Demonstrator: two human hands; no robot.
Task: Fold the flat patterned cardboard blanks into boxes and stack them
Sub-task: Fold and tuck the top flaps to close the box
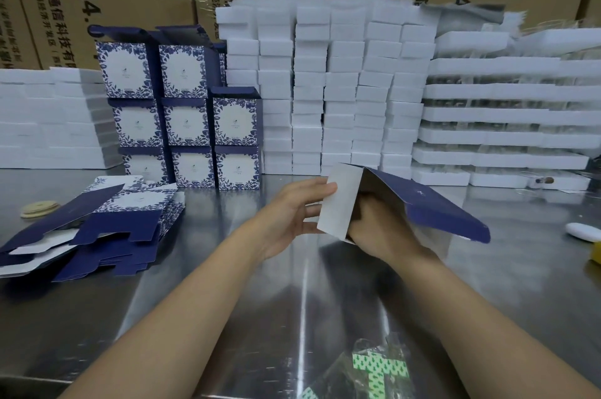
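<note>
Step in hand: opening one blank (432,210) into a tube above the steel table (227,301), just right of centre, lifted off the surface and well apart from both piles. Left hand (294,210) pinches the edge of the blank's white inner panel, thumb on the near face, other fingers going behind it. Right hand (377,223) is pushed inside between the white panel and the navy outer panel; its fingers are covered by the card, so I cannot tell whether it grips or just spreads the walls. Judged early in this box: walls only partly squared, no end closed that I can see. Next move likely calls for squaring the tube, then tucking the bottom flaps, with the left hand keeping the panel steady. Pile of flat blanks (107,229) lies left on the table, with plenty left to fold. Stack of folded boxes (188,125) stands behind it in three columns, the right column one row short, a probable spot for this box. Hidden or unclear: the blank's far side and flaps, small print on the box fronts, a crumpled wrapper (377,372) cut off at the bottom edge, and a white object (582,231) at the right edge, too cropped to name.
</note>
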